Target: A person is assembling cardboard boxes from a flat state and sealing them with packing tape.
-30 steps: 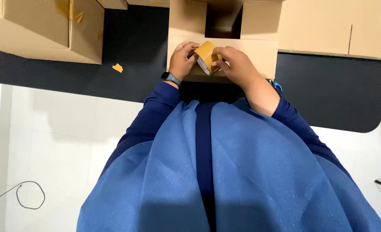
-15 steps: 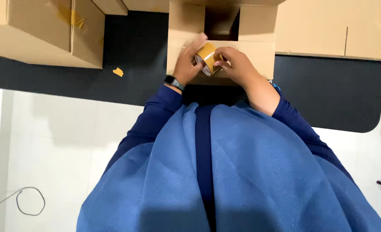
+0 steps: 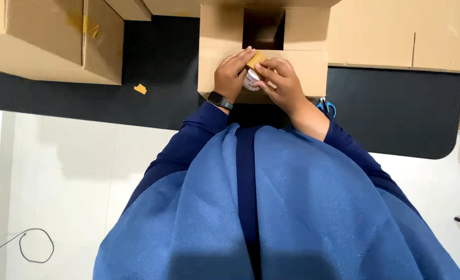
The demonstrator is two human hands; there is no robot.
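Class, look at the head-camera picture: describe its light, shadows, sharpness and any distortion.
Head view: even, soft indoor light with no glare; the open cardboard box is dark inside; the hands, left hand and right hand, on the tape roll look sharp, without motion blur; the black table edge bends slightly, hinting at a wide lens.

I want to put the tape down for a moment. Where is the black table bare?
Bare black table lies between the closed carton and the open box, apart from a tape scrap; more right of the scissors. Crowded around both hands.
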